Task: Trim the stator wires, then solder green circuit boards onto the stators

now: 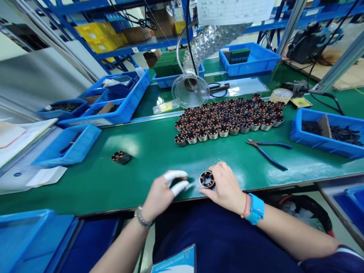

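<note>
My right hand, with a blue wrist strap, grips a round motor stator at the front of the bench; copper windings show in its open top. My left hand is just left of it, white covers on thumb and forefinger. These two fingers are apart, with a pale blur by their tips that I cannot make out. A single stator lies farther left on the green mat. Beyond my hands stand several rows of stators. Blue-handled cutting pliers lie open to the right.
A blue bin of black parts stands at right, with blue trays at left. An extraction hood on a foil duct hangs behind the stators. The green bench's front edge runs near my body.
</note>
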`<state>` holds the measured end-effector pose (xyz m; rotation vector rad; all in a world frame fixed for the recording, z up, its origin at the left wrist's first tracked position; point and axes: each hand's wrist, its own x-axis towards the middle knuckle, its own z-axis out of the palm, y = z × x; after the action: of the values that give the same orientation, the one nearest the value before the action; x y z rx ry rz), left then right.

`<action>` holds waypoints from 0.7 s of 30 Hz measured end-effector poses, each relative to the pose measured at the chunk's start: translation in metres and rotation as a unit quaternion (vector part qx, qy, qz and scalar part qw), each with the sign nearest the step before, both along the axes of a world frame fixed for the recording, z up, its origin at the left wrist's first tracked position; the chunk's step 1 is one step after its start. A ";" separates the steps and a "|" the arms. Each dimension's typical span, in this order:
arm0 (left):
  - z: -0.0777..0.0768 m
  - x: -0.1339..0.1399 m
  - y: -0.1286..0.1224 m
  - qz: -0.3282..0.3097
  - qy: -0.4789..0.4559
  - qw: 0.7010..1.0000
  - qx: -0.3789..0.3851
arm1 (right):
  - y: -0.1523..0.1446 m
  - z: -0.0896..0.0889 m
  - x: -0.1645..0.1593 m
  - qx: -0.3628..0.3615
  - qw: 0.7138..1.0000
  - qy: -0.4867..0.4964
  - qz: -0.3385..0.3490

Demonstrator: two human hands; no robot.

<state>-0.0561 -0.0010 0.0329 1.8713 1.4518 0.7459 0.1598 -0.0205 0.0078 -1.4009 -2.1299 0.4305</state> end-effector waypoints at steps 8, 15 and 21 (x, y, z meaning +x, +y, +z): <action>-0.021 0.039 -0.015 -0.055 -0.071 0.995 0.034 | 0.000 0.001 0.010 -0.035 0.994 0.079 0.060; -0.001 0.030 0.003 -0.003 -0.093 0.995 0.027 | -0.001 0.003 0.007 -0.026 0.998 0.053 0.029; -0.002 0.025 -0.004 0.177 -0.229 0.957 0.007 | -0.005 -0.001 0.002 0.003 0.999 0.026 -0.022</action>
<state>-0.0314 -0.0052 0.0312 1.3305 1.4805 1.2674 0.1614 -0.0251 0.0071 -1.4162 -2.0534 0.4384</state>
